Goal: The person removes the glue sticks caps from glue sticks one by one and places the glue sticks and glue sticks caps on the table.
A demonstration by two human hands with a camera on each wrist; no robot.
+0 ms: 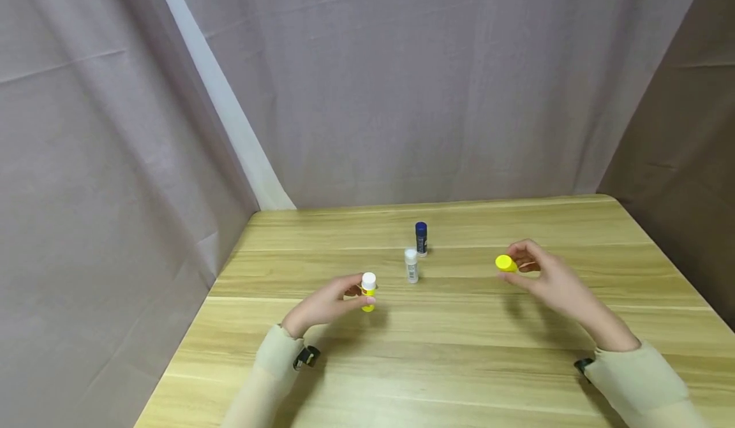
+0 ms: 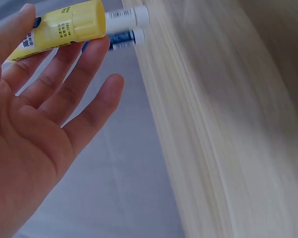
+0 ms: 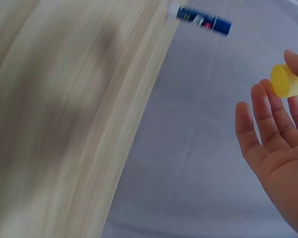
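Observation:
My left hand [image 1: 328, 300] pinches a yellow glue stick [image 1: 368, 302] between thumb and fingers, its white top facing up. In the left wrist view the printed yellow barrel [image 2: 69, 25] lies across the fingers. To the right, my right hand [image 1: 548, 280] holds a yellow cap [image 1: 506, 263] above the table. The right wrist view shows this cap [image 3: 283, 82] between the thumb and fingertips. Two more glue sticks stand upright between the hands: a white one [image 1: 411, 267] and, just behind it, a dark blue one [image 1: 422, 239].
The wooden table [image 1: 459, 364] extends under both hands. A grey curtain [image 1: 402, 96] hangs behind its far edge and along the left side. Darker brown cloth [image 1: 683, 141] hangs at the right. Each wrist bears a small black device [image 1: 307, 356] at the sleeve.

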